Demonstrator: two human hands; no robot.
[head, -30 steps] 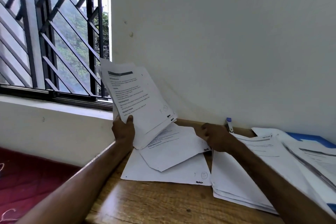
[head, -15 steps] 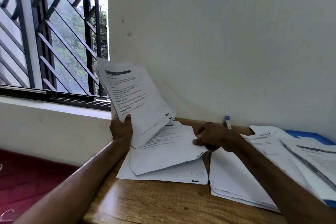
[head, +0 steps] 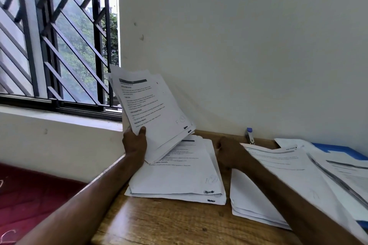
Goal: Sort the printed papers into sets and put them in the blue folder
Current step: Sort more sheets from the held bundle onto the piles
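Observation:
My left hand (head: pixel 135 145) grips a fanned stack of printed papers (head: pixel 157 109) by its lower corner and holds it upright over the table's back left. Below it a small pile of printed sheets (head: pixel 179 179) lies flat on the wooden table (head: pixel 169 225). My right hand (head: pixel 232 153) sits at that pile's right edge with its back to the camera, and its fingers are hidden. A thicker pile (head: pixel 278 177) lies under my right forearm. The blue folder (head: pixel 338 149) lies at the far right, mostly covered by more printed sheets (head: pixel 350 173).
A blue and silver stapler (head: pixel 250 135) stands against the white wall behind my right hand. A barred window (head: pixel 59 45) and its sill are to the left. A red cloth surface (head: pixel 29 195) lies below the table's left edge.
The sheet that my right hand held lifted over the left pile now lies flat on top of it. My left hand keeps its stack raised in the same place.

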